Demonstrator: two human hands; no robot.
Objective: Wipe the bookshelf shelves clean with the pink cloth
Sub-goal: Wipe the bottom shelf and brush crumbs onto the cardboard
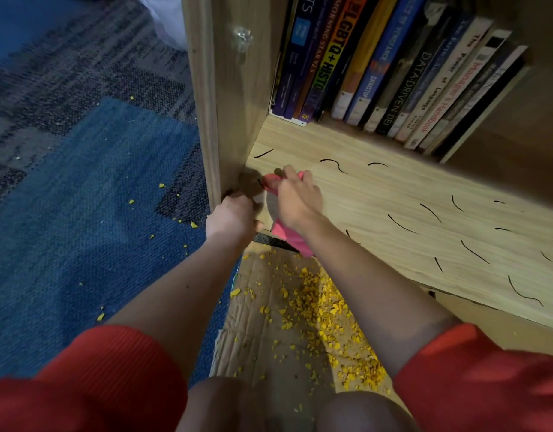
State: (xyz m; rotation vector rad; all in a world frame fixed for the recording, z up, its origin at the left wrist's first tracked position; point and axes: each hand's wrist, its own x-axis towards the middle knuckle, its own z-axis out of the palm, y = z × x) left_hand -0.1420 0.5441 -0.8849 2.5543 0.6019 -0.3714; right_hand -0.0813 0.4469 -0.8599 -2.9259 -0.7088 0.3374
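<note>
Blue carpet (81,213) spreads left of the bookshelf (203,104). Its shelf board (393,188) lies bare from the front edge back to a row of books (393,73), with open room to the right. Crumb-strewn cardboard (269,322) lies below the edge. The left hand (233,216) grips the board's front left corner. The right hand (297,198) clutches the pink cloth (290,236) just beside it, the cloth's tail hanging over the edge. Black marks (398,222) dot the board.
</note>
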